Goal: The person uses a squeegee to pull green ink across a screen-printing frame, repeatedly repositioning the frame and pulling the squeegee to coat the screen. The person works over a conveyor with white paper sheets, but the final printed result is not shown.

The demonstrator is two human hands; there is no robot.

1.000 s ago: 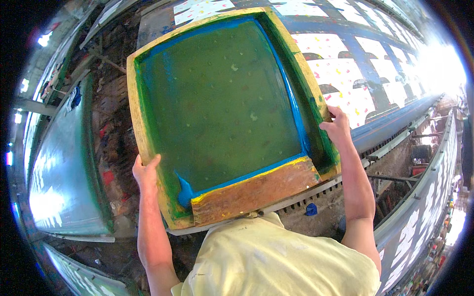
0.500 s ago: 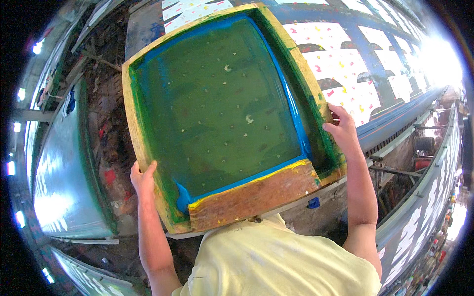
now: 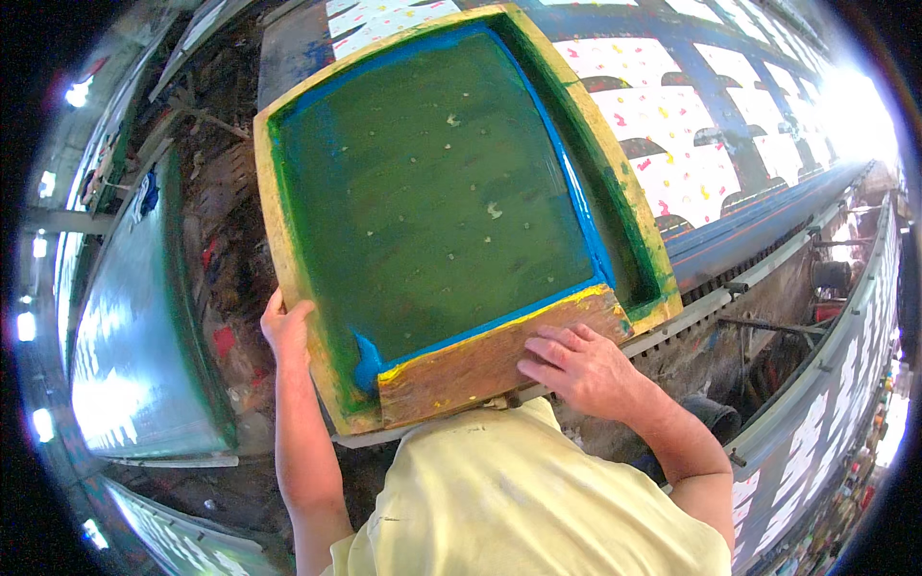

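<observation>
Writing: small red and yellow marks on the white sheets (image 3: 663, 125), too small to read. They lie in rows on the dark table (image 3: 715, 250), upper right.

Frame (image 3: 271, 192): wood, yellowish rails, green-stained on the inner sides, paint-smeared. Mesh (image 3: 423, 211) dark green with scattered pale specks. Glossy blue ink (image 3: 368, 365) pooled at near-left corner, more in strips along the right side and near end. Brown board (image 3: 461, 370), yellow-smeared edge, lies across the near end.

Frame sits in front of the torso; can't tell what supports it underneath.

Left hand (image 3: 286, 326) clamps left rail, thumb on top. Right hand (image 3: 586, 370) has bent fingers on the board's right part; thumb hidden, can't tell if it's gripping.
</observation>
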